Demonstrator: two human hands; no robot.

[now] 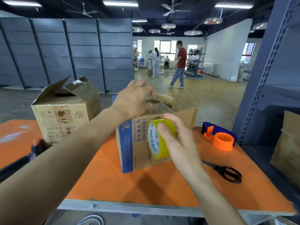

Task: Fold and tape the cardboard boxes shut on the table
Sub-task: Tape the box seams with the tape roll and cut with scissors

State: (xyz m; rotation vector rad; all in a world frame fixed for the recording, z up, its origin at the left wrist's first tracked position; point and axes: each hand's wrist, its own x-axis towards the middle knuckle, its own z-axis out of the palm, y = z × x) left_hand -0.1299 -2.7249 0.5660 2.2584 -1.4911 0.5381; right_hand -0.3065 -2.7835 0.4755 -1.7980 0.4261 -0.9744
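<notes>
The blue-printed cardboard box (129, 143) stands near the middle of the orange table (129, 184), its right side flap (186, 117) raised and the top not closed. The left hand (133, 99) lies on the box's top, fingers stretched forward and pressing down on a flap (they are blurred, so exactly how they lie is hard to tell). The right hand (180, 143) grasps a yellowish roll of packing tape (155, 140) held against the box's near face, thumb and fingers curled round its rim. Left of it, just beside, stands a second brown carton (65, 117) with its flaps up. To the right on the table lie an orange and blue tape dispenser (222, 138) and, nearer, black scissors (227, 172). Grey metal shelving (266, 70) rises at the right edge.
</notes>
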